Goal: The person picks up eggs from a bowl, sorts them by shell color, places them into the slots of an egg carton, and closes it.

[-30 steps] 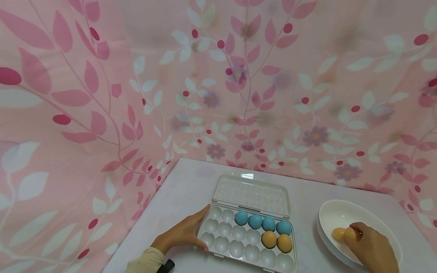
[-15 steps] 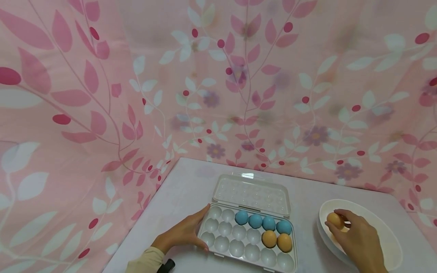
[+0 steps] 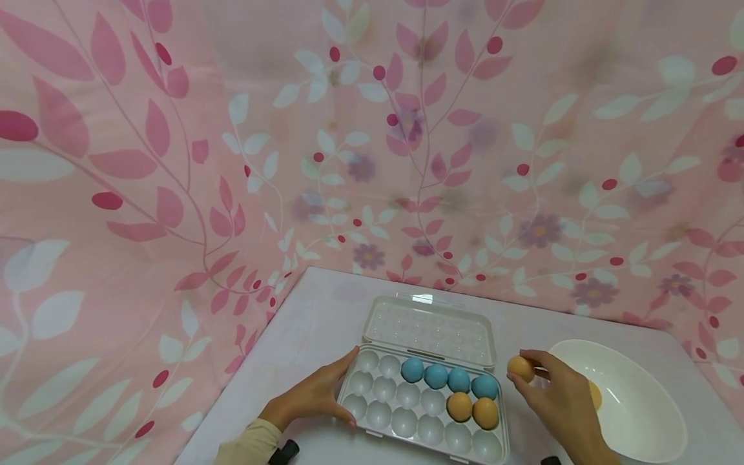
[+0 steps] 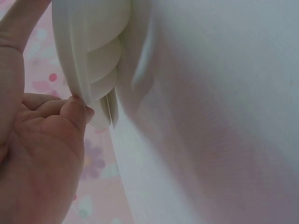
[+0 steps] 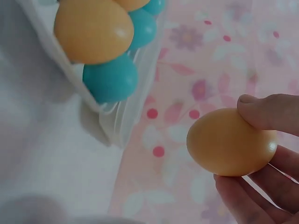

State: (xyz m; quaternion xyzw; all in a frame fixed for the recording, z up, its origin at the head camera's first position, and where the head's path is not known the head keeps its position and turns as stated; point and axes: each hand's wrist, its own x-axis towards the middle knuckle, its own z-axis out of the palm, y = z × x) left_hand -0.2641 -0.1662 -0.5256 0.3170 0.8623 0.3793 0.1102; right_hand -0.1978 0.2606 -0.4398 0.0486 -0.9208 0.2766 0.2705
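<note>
My right hand point(image 3: 560, 400) pinches an orange-brown egg point(image 3: 519, 369) between thumb and fingertips. It is raised between the bowl and the egg tray; in the right wrist view the same egg point(image 5: 229, 142) is apart from the tray. The white plastic egg tray point(image 3: 403, 423) lies with its clear lid point(image 3: 430, 328) folded back. Several blue eggs point(image 3: 436, 375) fill the right part of its back row, and two orange-brown eggs point(image 3: 460, 407) sit at the right of the middle row. My left hand point(image 3: 314, 395) holds the tray's left end, fingers point(image 4: 74, 112) on its rim.
A white oval bowl point(image 3: 645, 400) stands on the right with an orange-brown egg point(image 3: 595, 395) in it, partly hidden by my right hand. The white table point(image 3: 325, 303) ends at a pink floral curtain point(image 3: 372, 194) behind and at the left.
My right hand has lifted an orange-brown egg out of the bowl and carried it left, toward the tray. The left hand and the tray have stayed in place.
</note>
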